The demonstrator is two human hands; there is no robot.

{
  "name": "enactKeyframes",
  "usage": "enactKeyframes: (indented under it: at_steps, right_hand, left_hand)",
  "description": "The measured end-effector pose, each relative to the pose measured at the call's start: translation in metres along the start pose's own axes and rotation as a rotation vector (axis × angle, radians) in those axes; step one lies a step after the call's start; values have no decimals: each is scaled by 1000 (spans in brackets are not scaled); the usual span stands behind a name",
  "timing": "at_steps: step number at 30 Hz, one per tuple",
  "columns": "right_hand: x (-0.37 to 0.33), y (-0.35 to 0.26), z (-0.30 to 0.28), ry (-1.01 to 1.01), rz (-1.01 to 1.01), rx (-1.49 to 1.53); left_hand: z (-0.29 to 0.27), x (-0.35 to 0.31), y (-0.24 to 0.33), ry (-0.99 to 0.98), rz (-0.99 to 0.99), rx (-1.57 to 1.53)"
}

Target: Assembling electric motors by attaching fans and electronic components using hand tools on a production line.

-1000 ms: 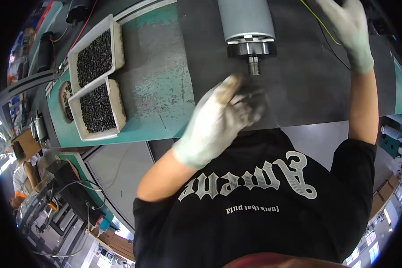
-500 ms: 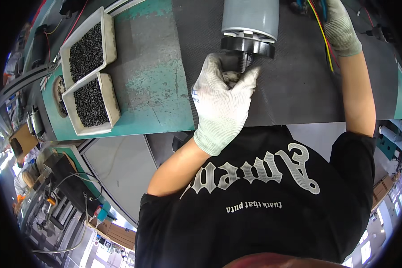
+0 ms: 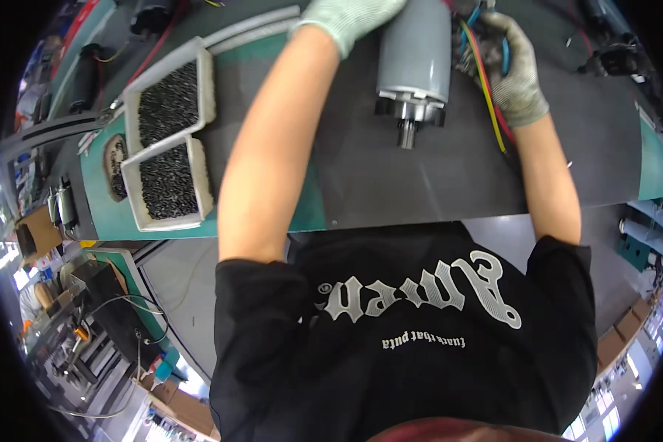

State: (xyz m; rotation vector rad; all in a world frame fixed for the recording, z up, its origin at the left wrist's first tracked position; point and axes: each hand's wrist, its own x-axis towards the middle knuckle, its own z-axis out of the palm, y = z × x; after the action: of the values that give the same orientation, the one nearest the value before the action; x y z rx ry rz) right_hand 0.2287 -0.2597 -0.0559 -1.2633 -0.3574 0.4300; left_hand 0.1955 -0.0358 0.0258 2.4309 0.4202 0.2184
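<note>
Left hand (image 3: 353, 18) has gone from the shaft end up to the top edge since half a second ago; fingers cut off by the frame beside the grey motor (image 3: 418, 59), so cannot tell whether it grips. Right hand (image 3: 521, 81), upper right, curled around a blue-handled tool (image 3: 505, 57); red and yellow wires (image 3: 486, 88) hang alongside. Motor lies upper centre on the bench (image 3: 420, 188), shaft (image 3: 407, 135) toward lower edge. Upper left: two white bins (image 3: 208, 88) of small black parts (image 3: 168, 184)
</note>
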Motion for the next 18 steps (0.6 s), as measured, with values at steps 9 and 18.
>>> enactKeyframes:
  at_steps: [9, 18]
  right_hand:
    - [-62, -75, 50, -81, -51, 190]
    - [-62, -192, 81, -433, -425, -1161]
  left_hand:
    - [-31, -67, 23, 175, 186, -382]
    - [-49, -128, -10, 224, 762, -651]
